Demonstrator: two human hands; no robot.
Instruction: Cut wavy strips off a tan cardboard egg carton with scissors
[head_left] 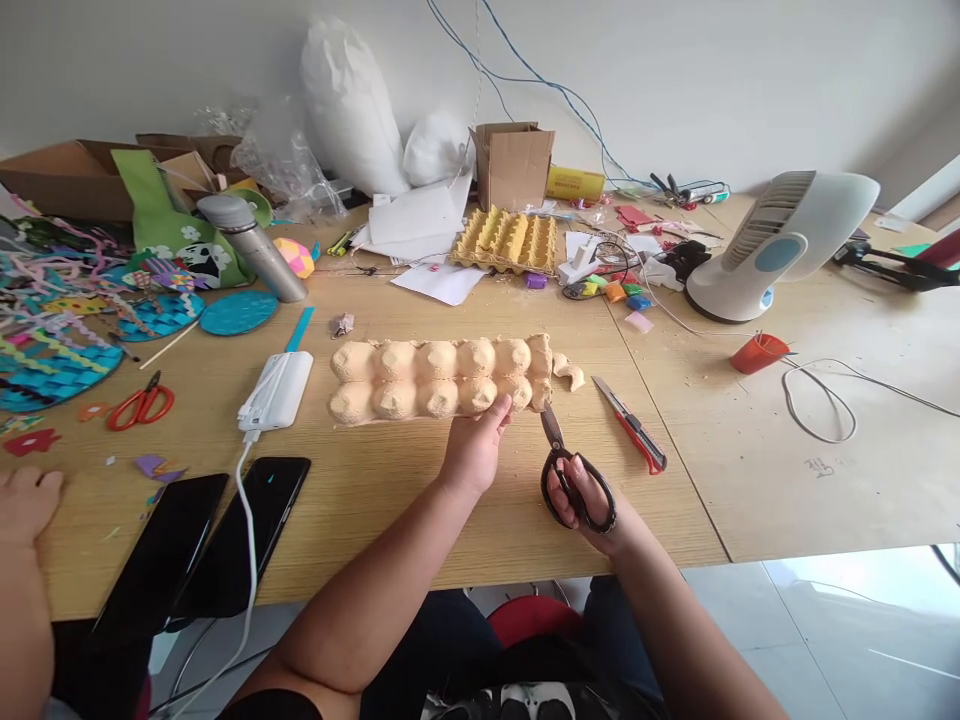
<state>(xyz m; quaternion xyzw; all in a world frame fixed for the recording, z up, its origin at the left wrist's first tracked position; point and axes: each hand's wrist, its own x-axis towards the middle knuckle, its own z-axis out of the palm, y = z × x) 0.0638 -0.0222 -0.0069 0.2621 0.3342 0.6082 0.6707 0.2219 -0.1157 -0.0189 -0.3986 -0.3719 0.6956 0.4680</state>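
My left hand point(474, 445) grips the lower right part of a pale orange egg carton point(424, 380), its thumb on top. The carton shows two rows of bumps facing up and is held above the table. In my right hand point(589, 495) is a pair of black-handled scissors point(553, 430), fingers through the loops. The blades point up to the carton's lower right corner; whether they are parted there I cannot tell. A torn carton scrap point(571, 374) sits by the carton's right end. To its right lies a red utility knife point(631, 428) with its blade out.
Another person's hand point(28, 500) rests at the left edge, near two phones point(161, 545). A white power bank point(277, 390), red-handled pliers point(141, 403) and a steel flask point(255, 250) are on the left. A yellow egg tray point(504, 240), white fan point(780, 245) and red cup point(759, 353) stand farther off.
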